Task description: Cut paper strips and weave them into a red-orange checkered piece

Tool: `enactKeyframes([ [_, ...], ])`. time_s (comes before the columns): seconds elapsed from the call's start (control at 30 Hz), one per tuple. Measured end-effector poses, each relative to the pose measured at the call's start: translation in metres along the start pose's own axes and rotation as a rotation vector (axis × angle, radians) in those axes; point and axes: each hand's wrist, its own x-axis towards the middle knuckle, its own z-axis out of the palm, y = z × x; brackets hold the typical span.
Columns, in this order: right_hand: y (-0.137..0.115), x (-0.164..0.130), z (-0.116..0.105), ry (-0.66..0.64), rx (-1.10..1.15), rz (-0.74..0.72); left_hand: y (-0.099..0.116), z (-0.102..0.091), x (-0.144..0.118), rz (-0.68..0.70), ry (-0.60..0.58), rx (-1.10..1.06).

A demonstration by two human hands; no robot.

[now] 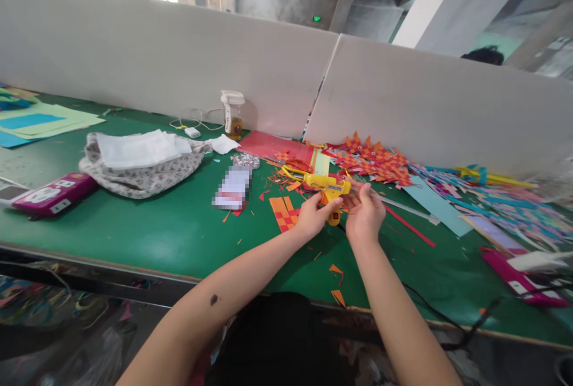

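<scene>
A yellow hot glue gun [329, 183] is held above the green table, its nozzle pointing left. My left hand [312, 216] is closed around its handle, with the thumb lying across it. At the gun's rear end is my right hand [364, 214], its fingers bent and drawn together; what they pinch, if anything, is hidden. Below and left of the gun lies a woven orange-and-red checkered paper piece [283, 214]. A thin red paper strip [412, 228] runs out to the right of my right hand. Orange paper scraps [338, 298] lie near the table's front edge.
Spiky orange-red woven paper pieces [376, 159] are heaped by the partition [179, 58]. Blue and pink strips [514, 207] spread to the right, near a magenta box [523, 278]. A cloth bag [143, 180], another magenta box [56, 195] and a bottle [233, 117] stand leftward.
</scene>
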Motion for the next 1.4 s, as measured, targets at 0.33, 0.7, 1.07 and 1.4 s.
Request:
enactKeyframes([
  [0.33,0.004,0.001,-0.002,0.057,-0.035,0.025,0.004,-0.002,-0.002,-0.061,-0.012,-0.099],
  [0.7,0.011,-0.004,0.004,-0.093,-0.068,0.042,0.007,-0.004,-0.001,0.051,0.042,0.086],
  [1.07,0.003,-0.018,0.009,-0.249,-0.288,0.196,0.022,-0.016,0.002,0.178,-0.113,0.222],
  [1.4,-0.001,0.007,-0.003,0.195,-0.204,0.084,0.055,-0.098,-0.027,0.357,-0.361,1.255],
])
